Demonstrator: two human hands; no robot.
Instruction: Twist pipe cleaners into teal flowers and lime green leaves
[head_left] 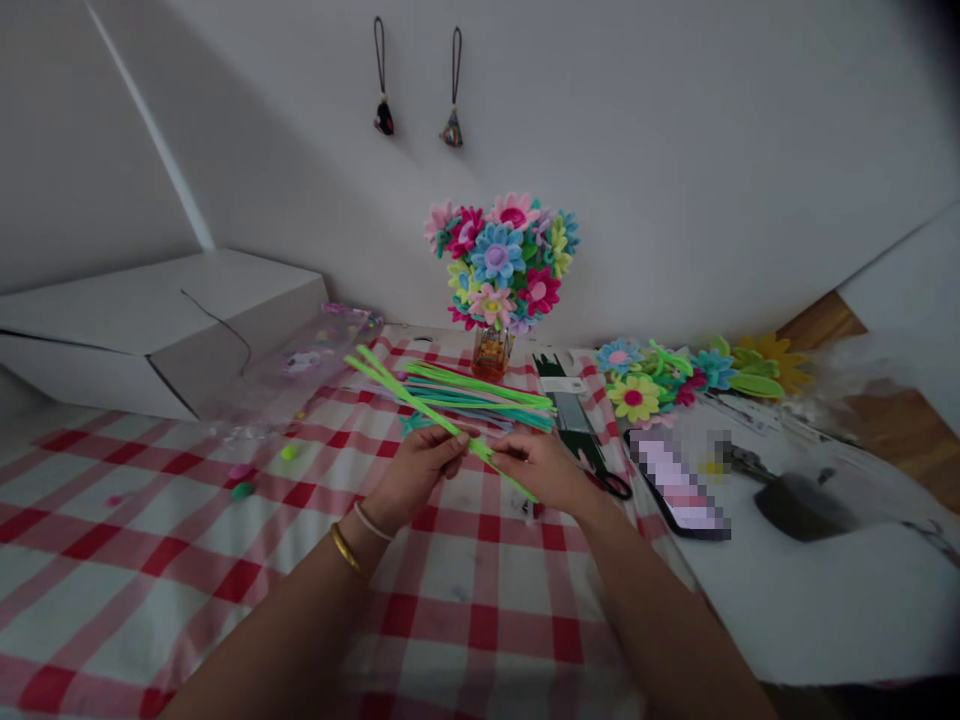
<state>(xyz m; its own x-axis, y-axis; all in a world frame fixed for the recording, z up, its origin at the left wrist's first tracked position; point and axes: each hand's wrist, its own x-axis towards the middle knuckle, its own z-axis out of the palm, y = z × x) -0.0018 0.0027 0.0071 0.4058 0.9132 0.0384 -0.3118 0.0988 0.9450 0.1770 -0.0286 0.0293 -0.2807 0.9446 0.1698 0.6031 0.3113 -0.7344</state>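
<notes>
Green fuzzy sticks (431, 411) are pinched by the left hand (420, 465) and right hand (538, 466) above the checked cloth (409, 614), looking hardly shaped yet, while loose sticks (487, 393) lie behind and made flowers (497, 257) fill a jar (491, 357)

Clock read from picture centre. Nine: white box (135, 300), cut off by left edge. Seven and five: left forearm (277, 620) and right forearm (660, 600), cut off by bottom edge. Four: phone screen (679, 485), pixelated, illegible. Five: item below right hand (541, 465), too small to identify. Centre: green stems (411, 397), partly hidden by left hand (421, 470).
</notes>
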